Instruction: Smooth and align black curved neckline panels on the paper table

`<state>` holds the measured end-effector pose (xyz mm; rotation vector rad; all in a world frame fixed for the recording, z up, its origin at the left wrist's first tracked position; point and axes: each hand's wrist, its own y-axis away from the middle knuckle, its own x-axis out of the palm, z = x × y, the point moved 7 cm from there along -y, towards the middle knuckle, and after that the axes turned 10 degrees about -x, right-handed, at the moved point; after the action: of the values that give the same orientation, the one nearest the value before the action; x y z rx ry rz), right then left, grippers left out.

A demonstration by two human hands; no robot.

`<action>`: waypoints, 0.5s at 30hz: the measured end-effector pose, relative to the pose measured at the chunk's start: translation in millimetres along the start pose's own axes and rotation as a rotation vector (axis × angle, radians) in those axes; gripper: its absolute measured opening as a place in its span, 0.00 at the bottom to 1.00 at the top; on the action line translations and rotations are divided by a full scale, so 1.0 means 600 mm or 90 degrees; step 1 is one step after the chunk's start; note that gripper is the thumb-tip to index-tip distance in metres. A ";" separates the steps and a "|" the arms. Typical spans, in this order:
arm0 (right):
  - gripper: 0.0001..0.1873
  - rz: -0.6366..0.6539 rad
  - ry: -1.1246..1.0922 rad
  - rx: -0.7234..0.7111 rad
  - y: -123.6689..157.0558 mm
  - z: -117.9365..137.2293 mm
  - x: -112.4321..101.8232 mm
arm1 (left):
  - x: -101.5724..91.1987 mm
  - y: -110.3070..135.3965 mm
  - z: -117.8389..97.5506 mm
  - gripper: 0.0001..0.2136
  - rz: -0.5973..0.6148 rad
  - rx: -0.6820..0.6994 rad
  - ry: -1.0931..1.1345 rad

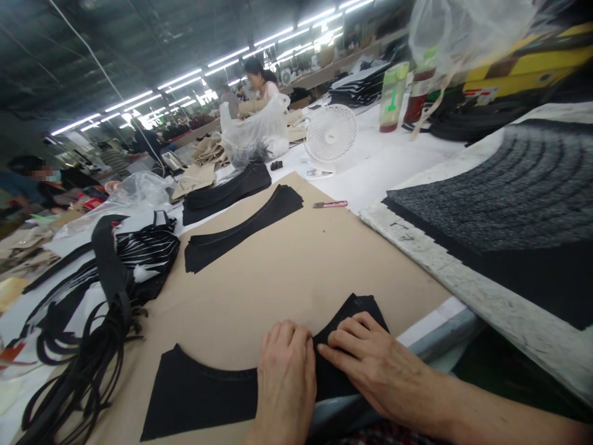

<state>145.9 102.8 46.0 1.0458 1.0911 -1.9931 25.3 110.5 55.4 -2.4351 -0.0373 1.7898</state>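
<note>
We find the black cloth [204,395] beneath the left hand [286,377], at mid-length, and the right hand [370,361] just beside — long axis left to right near the tabletop [370,167] edge — pinching or pressing, we cannot tell.

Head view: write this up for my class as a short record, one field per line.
Left hand: resting on a curved, flat, black fabric-like piece
Right hand: on the same piece, nearer its right end
Surface: smooth tan sheet
Farther up the sheet: another curved black piece
Sheet's far edge: small pink-handled snips
Beyond: round white plastic fan
</note>
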 end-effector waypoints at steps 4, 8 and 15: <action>0.18 -0.005 0.016 -0.004 -0.001 0.003 -0.005 | -0.009 -0.006 0.001 0.10 -0.038 -0.009 0.024; 0.18 0.000 0.003 0.008 -0.002 0.003 -0.006 | -0.006 -0.011 0.020 0.08 -0.004 -0.086 0.125; 0.19 -0.003 -0.025 0.018 -0.002 0.002 -0.004 | 0.003 -0.018 0.037 0.10 0.144 -0.197 0.301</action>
<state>145.6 102.8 49.1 1.0142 1.0487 -2.0303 5.0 123.2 48.2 -3.1387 0.0056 1.3084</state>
